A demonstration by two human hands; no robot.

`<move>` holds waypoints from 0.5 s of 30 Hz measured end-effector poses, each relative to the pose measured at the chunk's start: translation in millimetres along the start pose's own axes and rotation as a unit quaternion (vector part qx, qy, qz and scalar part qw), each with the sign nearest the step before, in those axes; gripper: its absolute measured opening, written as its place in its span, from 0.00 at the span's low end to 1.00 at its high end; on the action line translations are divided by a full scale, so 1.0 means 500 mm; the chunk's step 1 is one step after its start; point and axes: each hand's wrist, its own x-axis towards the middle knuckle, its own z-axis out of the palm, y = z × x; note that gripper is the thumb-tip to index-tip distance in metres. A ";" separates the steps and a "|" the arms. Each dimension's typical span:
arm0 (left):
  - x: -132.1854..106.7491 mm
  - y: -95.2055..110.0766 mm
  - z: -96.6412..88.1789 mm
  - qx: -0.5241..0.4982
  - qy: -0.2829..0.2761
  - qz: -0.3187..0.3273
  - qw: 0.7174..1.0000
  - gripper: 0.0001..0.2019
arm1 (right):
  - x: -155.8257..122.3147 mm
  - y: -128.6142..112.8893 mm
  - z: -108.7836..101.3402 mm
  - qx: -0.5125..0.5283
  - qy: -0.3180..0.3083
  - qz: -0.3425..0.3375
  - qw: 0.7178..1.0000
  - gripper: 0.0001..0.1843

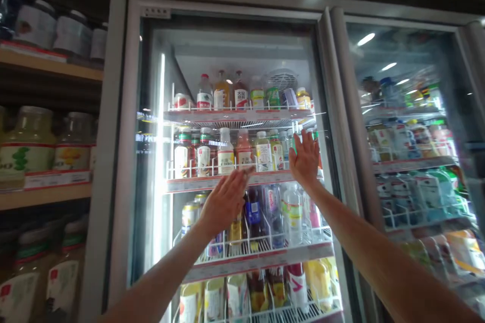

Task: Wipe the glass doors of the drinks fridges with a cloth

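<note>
My left hand [223,199] is stretched out with straight fingers, in front of the second and third shelves of a drinks fridge. It holds nothing that I can see. Further right, my right hand [305,159] is raised with its fingers apart and its palm toward the glass door [235,35]. Whether either hand touches the glass, I cannot tell. Behind the left fingertips stand a white-labelled bottle [226,154] and a pinkish bottle [243,149]. A pale yellow bottle [263,151] stands between the two hands. Below the right hand is a clear bottle [292,212].
White wire shelves [242,116] carry rows of bottles and cans. A metal door frame [339,111] divides this fridge from a second glass-fronted fridge [413,161] on the right. To the left, a wooden shelf [45,198] bears large jars [30,136].
</note>
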 end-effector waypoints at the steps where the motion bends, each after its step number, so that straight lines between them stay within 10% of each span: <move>1: -0.003 0.004 0.001 -0.006 -0.016 0.046 0.999 0.29 | 0.000 0.001 0.000 0.003 -0.003 0.004 1.000 0.27; 7: 0.087 -0.055 0.005 -0.021 0.102 -0.202 0.974 0.31 | -0.001 -0.006 -0.014 0.038 -0.014 0.008 0.999 0.26; 12: 0.177 0.025 0.039 -0.107 0.040 -0.113 0.987 0.29 | 0.004 -0.109 -0.024 0.186 -0.094 -0.172 0.963 0.27; 15: 0.153 0.019 0.030 -0.118 0.046 -0.127 0.984 0.33 | -0.014 -0.186 -0.017 0.186 -0.127 -0.144 0.964 0.28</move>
